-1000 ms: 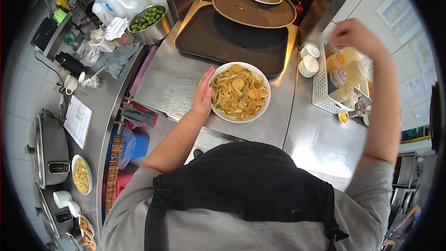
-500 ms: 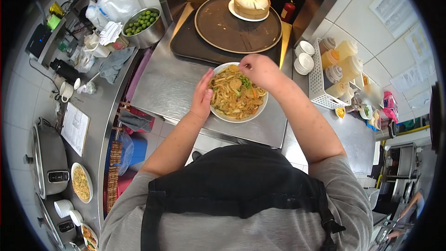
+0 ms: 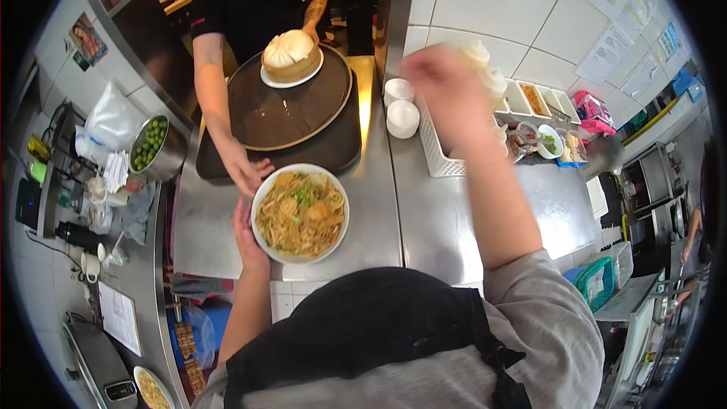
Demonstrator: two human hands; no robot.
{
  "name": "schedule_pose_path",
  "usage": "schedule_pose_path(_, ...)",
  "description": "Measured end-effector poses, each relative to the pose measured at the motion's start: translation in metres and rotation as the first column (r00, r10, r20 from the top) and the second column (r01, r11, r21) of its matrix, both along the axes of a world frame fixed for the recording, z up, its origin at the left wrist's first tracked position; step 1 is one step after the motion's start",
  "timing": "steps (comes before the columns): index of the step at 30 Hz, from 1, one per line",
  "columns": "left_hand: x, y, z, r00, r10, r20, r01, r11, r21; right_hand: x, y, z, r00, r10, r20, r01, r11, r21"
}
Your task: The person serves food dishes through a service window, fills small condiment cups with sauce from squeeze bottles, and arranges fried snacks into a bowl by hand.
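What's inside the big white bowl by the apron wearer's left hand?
The bowl holds noodles, with chopped greens on top. Whatever lies beneath the noodles is covered.

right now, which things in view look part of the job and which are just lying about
Likely part of the job:
white round bowl of noodles, touched by the left hand
possibly the white perforated plastic basket, beneath the blurred right hand in view

Apparently just lying about:
crumpled grey cloth
white printed sheet
black cylindrical bottle
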State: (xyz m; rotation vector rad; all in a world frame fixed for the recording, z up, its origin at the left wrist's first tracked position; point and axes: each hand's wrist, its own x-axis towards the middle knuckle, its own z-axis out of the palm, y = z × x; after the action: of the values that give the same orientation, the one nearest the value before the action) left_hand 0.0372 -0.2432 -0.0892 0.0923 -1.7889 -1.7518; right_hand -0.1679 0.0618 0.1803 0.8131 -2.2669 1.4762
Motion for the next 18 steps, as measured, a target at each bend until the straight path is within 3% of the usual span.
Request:
schedule_pose_path(1, 0.002, 0.003, 0.005, 0.999, 0.033, -0.007, -0.033, 0.998, 0.044, -0.025, 0.031, 0.017, 0.973, -0.213, 0.087, 0.219, 0.974, -0.057)
schedule_pose_path(2, 0.002, 0.006, 0.008, 0.997, 0.07, -0.011, -0.069, 0.994, 0.09, -0.072, 0.074, 0.017, 0.921, -0.378, -0.09, 0.383, 0.923, 0.033)
schedule_pose_path(3, 0.002, 0.007, 0.009, 0.997, 0.075, -0.014, -0.073, 0.993, 0.089, -0.117, 0.116, 0.008, 0.921, -0.386, -0.057, 0.386, 0.922, -0.024)
schedule_pose_path(5, 0.002, 0.006, 0.008, 0.983, 0.184, -0.005, -0.182, 0.978, 0.104, -0.205, 0.189, -0.028, 0.842, -0.511, -0.174, 0.535, 0.747, 0.395)
schedule_pose_path(6, 0.002, 0.004, 0.006, 0.981, 0.196, -0.002, -0.195, 0.975, 0.105, -0.237, 0.214, -0.049, 0.814, -0.547, -0.196, 0.535, 0.574, 0.62)
schedule_pose_path(8, 0.003, -0.001, 0.003, 0.972, 0.233, 0.016, -0.231, 0.948, 0.22, -0.299, 0.253, -0.112, 0.883, -0.465, -0.062, 0.289, 0.435, 0.853)
schedule_pose_path(10, 0.003, -0.003, 0.005, 0.973, 0.229, -0.006, -0.22, 0.943, 0.25, -0.288, 0.245, -0.131, 0.89, -0.452, 0.056, 0.153, 0.413, 0.898)
schedule_pose_path(12, 0.003, -0.004, 0.007, 0.97, 0.241, 0.031, -0.237, 0.909, 0.342, -0.287, 0.249, -0.146, 0.867, -0.347, 0.358, -0.079, 0.613, 0.786)
schedule_pose_path(13, 0.003, -0.003, 0.007, 0.967, 0.253, 0.033, -0.249, 0.907, 0.339, -0.284, 0.246, -0.145, 0.87, -0.336, 0.361, -0.089, 0.614, 0.784)
schedule_pose_path(15, 0.004, -0.002, 0.009, 0.961, 0.263, 0.084, -0.276, 0.898, 0.342, -0.276, 0.239, -0.126, 0.911, -0.262, 0.318, -0.251, 0.258, 0.933)
schedule_pose_path(16, 0.004, -0.002, 0.009, 0.958, 0.272, 0.087, -0.285, 0.897, 0.337, -0.276, 0.237, -0.117, 0.912, -0.253, 0.323, -0.257, 0.26, 0.931)
schedule_pose_path(18, 0.004, -0.003, 0.006, 0.96, 0.266, 0.088, -0.279, 0.879, 0.387, -0.279, 0.237, -0.106, 0.748, -0.446, 0.492, -0.457, 0.192, 0.868)
